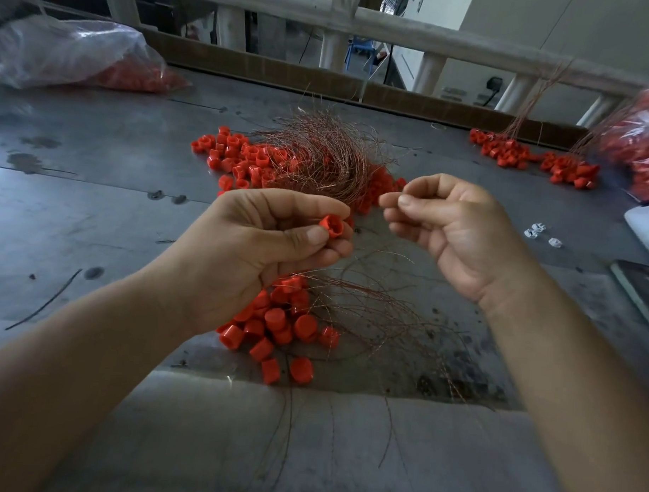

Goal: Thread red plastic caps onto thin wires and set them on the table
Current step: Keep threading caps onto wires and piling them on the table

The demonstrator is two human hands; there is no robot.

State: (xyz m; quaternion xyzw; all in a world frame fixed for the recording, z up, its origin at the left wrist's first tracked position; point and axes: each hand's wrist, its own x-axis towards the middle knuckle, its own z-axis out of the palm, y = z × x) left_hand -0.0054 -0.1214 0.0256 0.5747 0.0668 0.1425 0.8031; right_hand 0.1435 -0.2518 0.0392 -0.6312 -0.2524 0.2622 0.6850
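Grey table (98,146); left hand (249,243) half-hides red cap (331,224)

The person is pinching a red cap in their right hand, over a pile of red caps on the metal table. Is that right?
No: the head view shows the red cap pinched in the left hand, not the right hand. It is over the pile of red caps on the metal table, as you said.

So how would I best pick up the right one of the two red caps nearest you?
Pinch the cap across its side wall, coming from above: it sits closed end up at the edge of the pile, with bare table on its near and right sides.
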